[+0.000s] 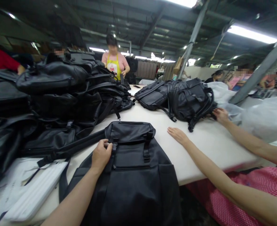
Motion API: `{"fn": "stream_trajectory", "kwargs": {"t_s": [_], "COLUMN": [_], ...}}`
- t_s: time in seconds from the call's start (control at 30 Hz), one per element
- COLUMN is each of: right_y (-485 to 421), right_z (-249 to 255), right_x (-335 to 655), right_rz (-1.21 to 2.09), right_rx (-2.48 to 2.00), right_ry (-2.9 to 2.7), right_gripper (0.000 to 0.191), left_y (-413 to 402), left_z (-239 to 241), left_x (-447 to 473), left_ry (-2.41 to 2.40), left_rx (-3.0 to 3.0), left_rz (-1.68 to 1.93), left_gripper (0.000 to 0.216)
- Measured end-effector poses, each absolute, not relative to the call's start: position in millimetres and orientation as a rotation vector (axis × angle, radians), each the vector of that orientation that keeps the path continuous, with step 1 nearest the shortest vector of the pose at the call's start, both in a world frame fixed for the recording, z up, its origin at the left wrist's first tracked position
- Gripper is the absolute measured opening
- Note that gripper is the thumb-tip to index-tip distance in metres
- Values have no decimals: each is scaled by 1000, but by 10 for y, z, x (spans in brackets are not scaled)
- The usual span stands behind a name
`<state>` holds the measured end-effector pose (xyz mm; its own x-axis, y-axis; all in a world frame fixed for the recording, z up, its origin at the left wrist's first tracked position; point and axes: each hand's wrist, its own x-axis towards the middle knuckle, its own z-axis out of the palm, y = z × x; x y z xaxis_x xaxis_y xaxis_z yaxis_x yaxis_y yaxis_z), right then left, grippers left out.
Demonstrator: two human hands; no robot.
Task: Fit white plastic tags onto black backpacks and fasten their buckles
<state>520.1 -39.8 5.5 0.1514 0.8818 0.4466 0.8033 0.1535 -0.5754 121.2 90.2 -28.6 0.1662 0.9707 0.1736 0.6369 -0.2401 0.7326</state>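
Note:
A black backpack point(133, 188) lies front side up before me, with its top flap toward the far side of the table. My left hand point(102, 156) is closed at the left front strap, its fingers around the black plastic buckle point(114, 147) just under the flap. The matching right strap point(146, 150) hangs down the front untouched. A horizontal zip point(131, 168) runs across the front below the buckles. My right hand is out of view.
A co-worker's two hands point(178, 135) are at the right, one near more black backpacks point(190, 97). Stacked black bags point(55, 78) rise at the left. White flat packs point(34, 194) lie near left on the white table point(150, 114). Another person point(114, 62) stands across.

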Motion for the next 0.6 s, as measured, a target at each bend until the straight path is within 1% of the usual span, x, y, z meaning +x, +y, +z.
{"fn": "stream_trajectory", "kwargs": {"t_s": [0.07,0.1,0.2,0.3,0.43,0.47,0.6], "right_y": [-337,-327,-352,-445,-545,-531,-340], "right_z": [-101,-142,-139,-62,-37,-45,-76], "right_x": [5347,5373,5347,5128,4501,4340,3955], "right_rz": [111,110,120,100,73,105,441], "right_rx": [-1687,-1700,-1701,-1702,-1710,-1719,-1692], "right_ry": [-1624,-1619,-1606,-1554,-1438,-1384,-1162], "right_gripper": [18,21,25,23,11,14,28], "left_y": [748,675,528,505,541,546,548], "left_z": [-182,-131,-36,-70,-210,-237,-271], "left_x": [1359,1460,1839,2208,2485,2511,2518], "left_ry": [1424,1315,1030,968,957,941,841], "left_rx": [2027,2058,1927,1704,1511,1464,1260], "left_rz": [1029,1026,791,592,489,466,411], "left_gripper": [32,29,21,20,23,25,39]}}
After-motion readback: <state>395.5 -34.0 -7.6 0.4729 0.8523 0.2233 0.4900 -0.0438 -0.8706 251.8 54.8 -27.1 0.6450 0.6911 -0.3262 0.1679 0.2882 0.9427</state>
